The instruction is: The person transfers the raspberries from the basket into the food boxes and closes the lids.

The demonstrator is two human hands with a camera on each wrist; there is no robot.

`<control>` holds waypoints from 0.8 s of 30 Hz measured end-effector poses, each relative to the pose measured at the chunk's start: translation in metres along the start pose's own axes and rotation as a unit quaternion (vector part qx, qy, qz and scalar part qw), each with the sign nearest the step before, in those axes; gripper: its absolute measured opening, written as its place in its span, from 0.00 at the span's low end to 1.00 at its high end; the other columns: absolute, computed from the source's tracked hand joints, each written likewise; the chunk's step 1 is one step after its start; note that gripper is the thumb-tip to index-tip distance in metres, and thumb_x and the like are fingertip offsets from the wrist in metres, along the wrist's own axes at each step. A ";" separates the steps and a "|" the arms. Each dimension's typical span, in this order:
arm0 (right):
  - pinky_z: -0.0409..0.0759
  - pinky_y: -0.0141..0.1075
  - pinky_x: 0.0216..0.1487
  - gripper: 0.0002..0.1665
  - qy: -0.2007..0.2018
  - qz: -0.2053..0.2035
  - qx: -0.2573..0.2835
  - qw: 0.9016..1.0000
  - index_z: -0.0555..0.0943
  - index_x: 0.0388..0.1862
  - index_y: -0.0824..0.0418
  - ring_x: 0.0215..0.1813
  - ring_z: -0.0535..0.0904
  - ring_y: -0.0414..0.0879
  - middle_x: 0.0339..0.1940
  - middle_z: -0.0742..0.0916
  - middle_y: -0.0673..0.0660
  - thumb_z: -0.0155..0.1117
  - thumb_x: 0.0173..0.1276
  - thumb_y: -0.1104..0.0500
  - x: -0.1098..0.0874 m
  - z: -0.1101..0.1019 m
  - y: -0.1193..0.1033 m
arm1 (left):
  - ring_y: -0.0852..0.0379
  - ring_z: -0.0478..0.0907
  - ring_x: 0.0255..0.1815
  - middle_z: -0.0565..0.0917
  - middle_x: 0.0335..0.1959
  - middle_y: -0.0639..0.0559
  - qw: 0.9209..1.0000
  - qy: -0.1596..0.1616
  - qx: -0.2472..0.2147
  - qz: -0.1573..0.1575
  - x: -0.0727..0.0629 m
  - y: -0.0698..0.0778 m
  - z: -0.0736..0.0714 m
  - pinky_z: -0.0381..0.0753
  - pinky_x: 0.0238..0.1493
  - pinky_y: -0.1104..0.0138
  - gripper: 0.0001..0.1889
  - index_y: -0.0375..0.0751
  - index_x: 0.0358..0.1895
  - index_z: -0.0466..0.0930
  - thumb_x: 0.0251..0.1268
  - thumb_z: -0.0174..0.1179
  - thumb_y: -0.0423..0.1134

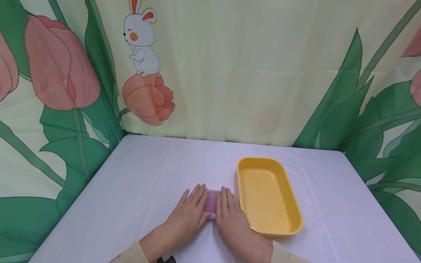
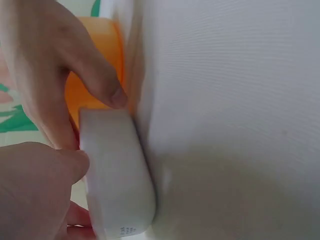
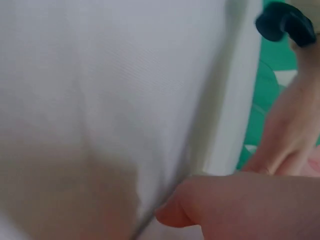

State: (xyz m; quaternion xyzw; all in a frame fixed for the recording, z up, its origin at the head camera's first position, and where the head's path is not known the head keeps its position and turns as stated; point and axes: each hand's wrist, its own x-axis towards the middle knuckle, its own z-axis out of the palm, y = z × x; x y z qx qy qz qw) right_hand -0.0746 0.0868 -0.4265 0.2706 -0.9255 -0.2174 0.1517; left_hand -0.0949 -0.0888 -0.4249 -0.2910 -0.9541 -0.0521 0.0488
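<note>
A small pack (image 1: 211, 201) with a pink-purple top lies on the table between two hands. Its long pale side, with small dark print at one end, shows in the left wrist view (image 2: 117, 170). The left hand (image 1: 188, 215) lies along the pack's left part, fingers straight and pointing away, thumb at the near edge. Over the right part rests the right hand (image 1: 232, 224), its fingers also straight and close together. Both palms hide much of the pack. In the right wrist view the right thumb (image 3: 182, 205) stands out in front, and the left hand (image 3: 290, 130) is behind.
A yellow tray (image 1: 269, 197) stands just right of the right hand. White cloth covers the table (image 1: 141, 171), and a curtain (image 1: 230, 73) printed with tulips and a rabbit hangs behind it. A dark strap (image 3: 285, 22) sits at the left wrist.
</note>
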 end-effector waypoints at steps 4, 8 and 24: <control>0.75 0.46 0.69 0.38 -0.009 0.002 0.064 0.998 0.75 0.64 0.71 0.69 0.75 0.58 0.67 0.78 0.68 0.66 0.62 0.47 0.003 -0.006 0.009 | 0.42 0.57 0.79 0.63 0.76 0.38 0.999 -0.009 -0.044 -0.013 0.001 0.000 -0.005 0.60 0.75 0.43 0.34 0.30 0.73 0.61 0.74 0.51 0.52; 0.72 0.49 0.71 0.41 -0.045 -0.003 0.117 0.992 0.73 0.65 0.71 0.70 0.73 0.58 0.68 0.77 0.68 0.69 0.60 0.46 0.005 -0.013 0.017 | 0.41 0.56 0.79 0.63 0.76 0.38 0.997 -0.024 -0.065 -0.014 0.003 -0.001 -0.009 0.59 0.75 0.43 0.35 0.31 0.73 0.61 0.73 0.52 0.53; 0.58 0.59 0.76 0.37 -0.018 0.093 0.326 0.940 0.70 0.69 0.69 0.76 0.63 0.60 0.74 0.69 0.66 0.67 0.65 0.54 -0.001 -0.022 0.071 | 0.40 0.48 0.82 0.57 0.79 0.40 0.998 0.002 -0.061 -0.034 0.016 -0.021 -0.027 0.49 0.78 0.40 0.40 0.36 0.76 0.56 0.70 0.56 0.56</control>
